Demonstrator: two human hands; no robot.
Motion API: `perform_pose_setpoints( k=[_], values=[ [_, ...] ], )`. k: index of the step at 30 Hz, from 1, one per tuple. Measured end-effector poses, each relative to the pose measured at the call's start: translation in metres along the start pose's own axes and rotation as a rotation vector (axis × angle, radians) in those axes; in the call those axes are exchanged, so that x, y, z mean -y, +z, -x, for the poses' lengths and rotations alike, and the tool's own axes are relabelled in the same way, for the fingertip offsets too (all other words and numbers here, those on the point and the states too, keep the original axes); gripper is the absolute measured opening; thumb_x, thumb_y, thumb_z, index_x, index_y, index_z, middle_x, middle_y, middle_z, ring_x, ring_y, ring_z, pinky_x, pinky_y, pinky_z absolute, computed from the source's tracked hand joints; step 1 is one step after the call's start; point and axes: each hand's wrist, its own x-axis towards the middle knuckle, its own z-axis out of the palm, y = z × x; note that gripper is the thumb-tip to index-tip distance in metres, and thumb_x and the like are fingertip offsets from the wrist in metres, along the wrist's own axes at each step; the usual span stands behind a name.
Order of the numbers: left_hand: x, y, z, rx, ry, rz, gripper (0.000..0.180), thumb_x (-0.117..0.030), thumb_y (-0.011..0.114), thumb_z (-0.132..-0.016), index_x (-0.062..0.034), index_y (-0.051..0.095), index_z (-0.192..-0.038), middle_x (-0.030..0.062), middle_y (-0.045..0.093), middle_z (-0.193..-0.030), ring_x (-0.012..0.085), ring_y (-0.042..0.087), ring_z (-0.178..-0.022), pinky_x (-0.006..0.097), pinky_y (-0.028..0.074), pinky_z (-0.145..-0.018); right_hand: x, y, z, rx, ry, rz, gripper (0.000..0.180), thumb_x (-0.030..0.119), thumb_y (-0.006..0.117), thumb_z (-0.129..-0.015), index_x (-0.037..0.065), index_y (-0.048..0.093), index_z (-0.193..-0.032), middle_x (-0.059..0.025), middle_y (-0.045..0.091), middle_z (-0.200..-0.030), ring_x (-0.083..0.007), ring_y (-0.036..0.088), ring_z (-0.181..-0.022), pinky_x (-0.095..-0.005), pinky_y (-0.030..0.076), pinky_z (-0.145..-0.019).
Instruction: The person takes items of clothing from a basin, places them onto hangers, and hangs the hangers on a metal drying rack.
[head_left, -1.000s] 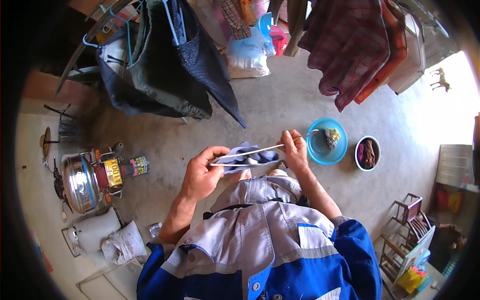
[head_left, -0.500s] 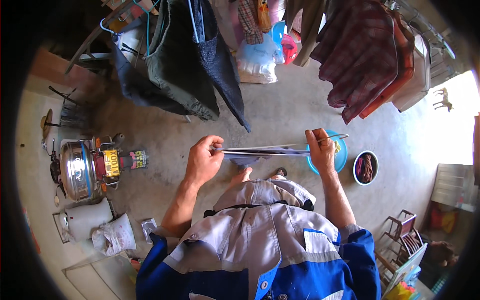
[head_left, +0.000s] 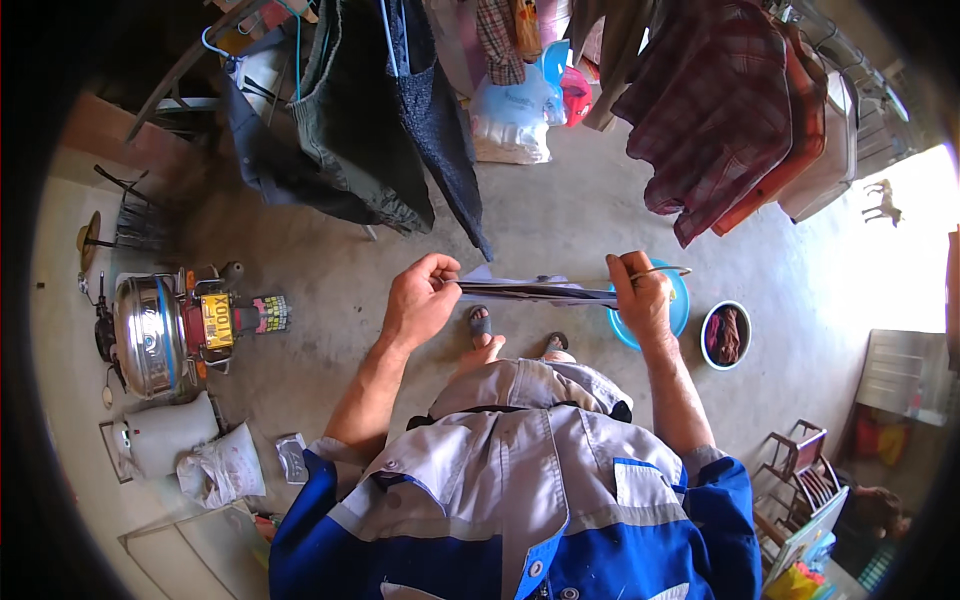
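Dark cloth (head_left: 540, 292) on a wire hanger (head_left: 660, 271) stretches level at chest height between both hands in the head view: the left hand (head_left: 420, 300) pinches one end, the right hand (head_left: 640, 298) grips cloth and hanger, apparently keeping it taut above the blue basin (head_left: 680, 315).

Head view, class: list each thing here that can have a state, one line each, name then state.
Left hand: closed on one end of the garment.
Right hand: closed on the other end.
Garment: stretched flat between both hands.
Blue basin: on the floor, partly hidden.
Dark bowl: filled.
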Motion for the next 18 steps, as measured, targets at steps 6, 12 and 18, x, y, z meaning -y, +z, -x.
perform_pose_setpoints(
  k=[6, 12, 18],
  values=[
    [-0.009, 0.016, 0.012, -0.035, 0.454, -0.36, 0.017, 0.003, 0.059, -0.075, -0.0023, 0.067, -0.089, 0.0108, 0.065, -0.088, 0.0308, 0.059, -0.087, 0.04, 0.048, -0.08, 0.015, 0.011, 0.007, -0.037, -0.04, -0.06, 0.019, 0.017, 0.072, -0.088, 0.0, 0.064, -0.083, -0.0181, 0.064, -0.069, -0.0337, 0.066, -0.064, -0.0413, 0.049, -0.057],
    [0.008, 0.005, 0.022, 0.044, 0.468, -0.203, 0.011, 0.002, 0.06, -0.083, -0.0003, 0.065, -0.092, 0.0115, 0.064, -0.091, 0.028, 0.062, -0.086, 0.035, 0.05, -0.076, 0.03, 0.022, -0.001, -0.104, -0.295, -0.068, 0.013, 0.013, 0.072, -0.087, 0.001, 0.066, -0.086, -0.0152, 0.066, -0.073, -0.0335, 0.065, -0.066, -0.0399, 0.05, -0.059],
    [0.018, 0.026, 0.031, 0.126, 0.422, -0.131, 0.01, -0.008, 0.065, -0.092, 0.0008, 0.065, -0.097, 0.012, 0.064, -0.092, 0.0274, 0.064, -0.083, 0.035, 0.051, -0.073, 0.041, 0.023, -0.01, -0.087, -0.332, 0.009, 0.016, 0.018, 0.071, -0.088, 0.004, 0.063, -0.086, -0.0122, 0.064, -0.074, -0.0318, 0.064, -0.07, -0.0413, 0.048, -0.066]
  ],
)
